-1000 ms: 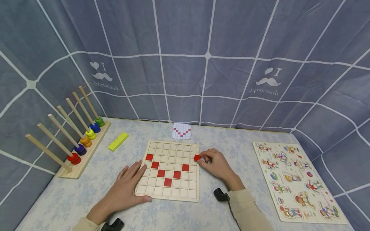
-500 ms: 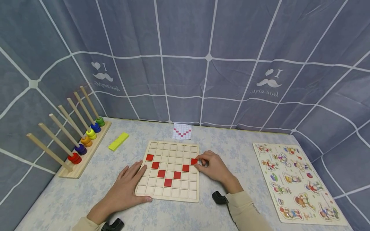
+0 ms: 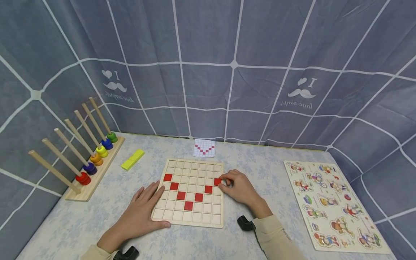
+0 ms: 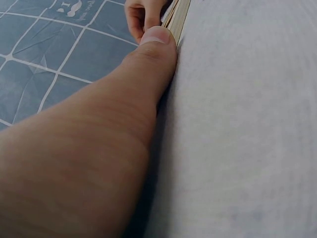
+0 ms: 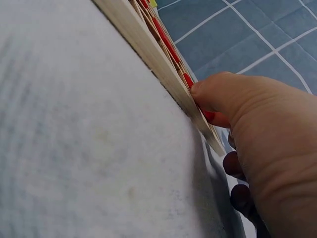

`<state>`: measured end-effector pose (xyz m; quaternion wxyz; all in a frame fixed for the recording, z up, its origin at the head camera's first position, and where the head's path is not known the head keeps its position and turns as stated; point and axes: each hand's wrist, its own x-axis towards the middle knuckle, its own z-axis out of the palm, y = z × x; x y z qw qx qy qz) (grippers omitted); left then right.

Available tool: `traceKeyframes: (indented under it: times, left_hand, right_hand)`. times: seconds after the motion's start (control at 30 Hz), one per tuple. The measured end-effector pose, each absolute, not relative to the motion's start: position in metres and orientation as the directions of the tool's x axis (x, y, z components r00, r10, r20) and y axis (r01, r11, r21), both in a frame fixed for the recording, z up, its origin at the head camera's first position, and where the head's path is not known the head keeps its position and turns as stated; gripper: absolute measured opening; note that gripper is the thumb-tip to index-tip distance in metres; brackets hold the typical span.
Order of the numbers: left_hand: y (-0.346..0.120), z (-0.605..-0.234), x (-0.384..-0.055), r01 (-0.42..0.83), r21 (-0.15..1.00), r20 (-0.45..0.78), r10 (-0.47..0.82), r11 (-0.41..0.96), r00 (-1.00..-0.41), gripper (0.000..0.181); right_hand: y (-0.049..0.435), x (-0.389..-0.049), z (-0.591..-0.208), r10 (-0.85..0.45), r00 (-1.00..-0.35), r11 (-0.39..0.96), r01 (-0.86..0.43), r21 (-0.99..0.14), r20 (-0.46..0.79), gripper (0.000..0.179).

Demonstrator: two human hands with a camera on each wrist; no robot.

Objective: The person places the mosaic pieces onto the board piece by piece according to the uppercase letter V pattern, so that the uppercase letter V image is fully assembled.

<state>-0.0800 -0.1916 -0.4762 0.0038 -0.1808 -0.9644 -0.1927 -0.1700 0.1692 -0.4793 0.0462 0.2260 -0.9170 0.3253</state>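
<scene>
A wooden grid board (image 3: pixel 193 215) lies on the table, with several red square tiles forming a V in its cells. My right hand (image 3: pixel 240 187) pinches a red square tile (image 3: pixel 217 182) between thumb and index finger at a right-edge cell. In the right wrist view red (image 5: pixel 209 116) shows between those digits; whether the tile lies fully down in the cell I cannot tell. My left hand (image 3: pixel 140 213) rests at the board's left edge, fingers spread, fingertips on its border and thumb along the near edge. The left wrist view shows mostly the left thumb (image 4: pixel 143 69) against the board's side.
Behind the board lies a small pattern card (image 3: pixel 204 148) with a printed V. A yellow-green block (image 3: pixel 133 159) is at left, beside a peg stand (image 3: pixel 94 180) with coloured rings. A picture puzzle board (image 3: pixel 328 206) lies at right. A grid-patterned curtain (image 3: pixel 208 86) surrounds the table.
My right hand has brought the red tile from above the board's right border slightly down and left to the right-edge cell. Little has moved in the last half second; the left hand stays put.
</scene>
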Motion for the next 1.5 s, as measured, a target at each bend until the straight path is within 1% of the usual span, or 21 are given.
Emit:
traceKeyframes:
  times: [0.2, 0.6, 0.87, 1.07, 1.5]
  left_hand:
    - [-0.1914, -0.4763, -0.0804, 0.351, 0.373, 0.074, 0.35, 0.859, -0.934, 0.117]
    - [-0.191, -0.4781, -0.0802, 0.352, 0.376, 0.079, 0.349, 0.857, -0.934, 0.116]
    - [-0.1917, -0.4793, -0.0794, 0.362, 0.369, 0.101, 0.35, 0.856, -0.931, 0.117]
    - [-0.1917, -0.4787, -0.0797, 0.358, 0.368, 0.091, 0.35, 0.858, -0.932, 0.117]
    - [-0.1921, -0.4777, -0.0797, 0.365, 0.354, 0.098, 0.354, 0.861, -0.93, 0.117]
  right_hand:
    - [0.1675, -0.1689, -0.476, -0.37, -0.903, 0.701, -0.425, -0.573, 0.218, 0.018]
    - [0.1634, -0.1681, -0.4748, -0.323, -0.931, 0.708, -0.357, -0.609, 0.17, 0.017]
    - [0.162, -0.1672, -0.4746, -0.314, -0.935, 0.697, -0.345, -0.629, 0.166, 0.017]
    - [0.1622, -0.1662, -0.4735, -0.316, -0.936, 0.698, -0.341, -0.63, 0.156, 0.019]
    - [0.1612, -0.1655, -0.4757, -0.314, -0.931, 0.683, -0.358, -0.636, 0.187, 0.02]
